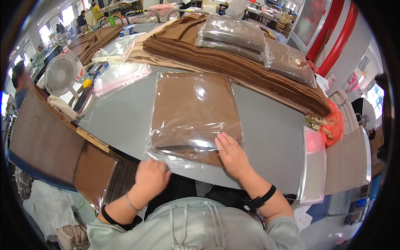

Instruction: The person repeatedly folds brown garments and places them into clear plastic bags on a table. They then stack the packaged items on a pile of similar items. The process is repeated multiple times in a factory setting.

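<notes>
A clear plastic bag with folded brown fabric inside lies flat on the grey tabletop before me. My right hand rests with extended fingers on the bag's lower right part. At its lower left corner is my left hand, with curled fingers. Whether these pinch the bag's edge is hidden by the back of the hand. The bag's clear lower edge runs between the two hands.
Behind the bag lies a long stack of brown fabric, with filled bags on top. A white fan and flat plastic bags sit at left. Gold-handled scissors and more clear bags are at right.
</notes>
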Demonstrator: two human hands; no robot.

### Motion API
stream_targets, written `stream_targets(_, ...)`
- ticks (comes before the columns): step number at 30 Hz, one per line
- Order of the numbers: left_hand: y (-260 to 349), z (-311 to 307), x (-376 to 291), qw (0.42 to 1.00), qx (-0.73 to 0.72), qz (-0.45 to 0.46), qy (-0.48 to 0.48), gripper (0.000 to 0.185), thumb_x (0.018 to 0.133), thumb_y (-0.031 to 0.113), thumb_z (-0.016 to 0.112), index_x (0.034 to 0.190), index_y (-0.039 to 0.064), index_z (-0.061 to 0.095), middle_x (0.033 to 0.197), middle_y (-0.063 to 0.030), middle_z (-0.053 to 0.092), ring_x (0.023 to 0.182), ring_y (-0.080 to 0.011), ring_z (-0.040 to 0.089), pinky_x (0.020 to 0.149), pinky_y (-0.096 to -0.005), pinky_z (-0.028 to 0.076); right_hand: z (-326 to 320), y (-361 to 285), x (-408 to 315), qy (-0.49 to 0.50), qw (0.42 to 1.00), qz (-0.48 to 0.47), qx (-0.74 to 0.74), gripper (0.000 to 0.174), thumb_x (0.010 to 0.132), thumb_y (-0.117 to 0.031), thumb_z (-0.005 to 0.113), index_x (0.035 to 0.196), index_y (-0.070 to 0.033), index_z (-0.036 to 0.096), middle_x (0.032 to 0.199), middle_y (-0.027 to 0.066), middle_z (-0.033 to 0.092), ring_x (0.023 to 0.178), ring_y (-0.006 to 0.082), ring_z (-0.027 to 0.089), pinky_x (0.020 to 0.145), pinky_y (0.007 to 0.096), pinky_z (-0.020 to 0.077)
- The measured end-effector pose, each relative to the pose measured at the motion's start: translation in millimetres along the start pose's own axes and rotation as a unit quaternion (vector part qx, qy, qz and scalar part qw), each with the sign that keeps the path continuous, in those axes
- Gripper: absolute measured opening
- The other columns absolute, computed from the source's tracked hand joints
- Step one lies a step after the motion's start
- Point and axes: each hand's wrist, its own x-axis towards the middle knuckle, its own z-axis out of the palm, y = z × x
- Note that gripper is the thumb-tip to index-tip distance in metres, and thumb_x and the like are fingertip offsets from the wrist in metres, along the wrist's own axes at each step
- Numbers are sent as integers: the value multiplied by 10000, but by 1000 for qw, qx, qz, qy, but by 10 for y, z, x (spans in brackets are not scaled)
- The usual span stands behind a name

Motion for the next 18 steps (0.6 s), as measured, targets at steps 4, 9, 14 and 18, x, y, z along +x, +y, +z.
stream_targets(4,426,258,200,951,-118,271,88,507,876,319,628,1251,-12,548,1350,-173,521,1300,-299,445,1070,-490,342,31,-141,24,4,994,78,-72,474,845,-60,507,1309,33,494,1392,224,457,1288,390,439,1074,500,370)
stream_targets(9,578,501,308,954,-66,293,18,656,881,341,613,1411,10,414,1491,-160,389,1398,-295,350,1120,-516,275,254,-160,387,-97,977,152,-118,563,861,-112,524,1409,-45,414,1483,175,382,1348,404,367,1105,585,258)
stream_targets(14,384,540,333,927,-168,332,46,631,852,260,648,1397,26,432,1446,-177,430,1356,-319,392,1106,-490,298,362,49,563,-17,990,77,-115,547,880,-144,537,1403,-45,412,1455,167,409,1367,341,351,1128,541,255)
stream_targets(18,-73,466,370,939,-190,53,284,691,765,172,730,1355,-19,424,1270,-230,512,1185,-377,489,980,-483,403,217,119,370,-78,985,146,-49,721,755,-213,733,1384,-39,427,1425,200,415,1360,354,354,1118,512,291)
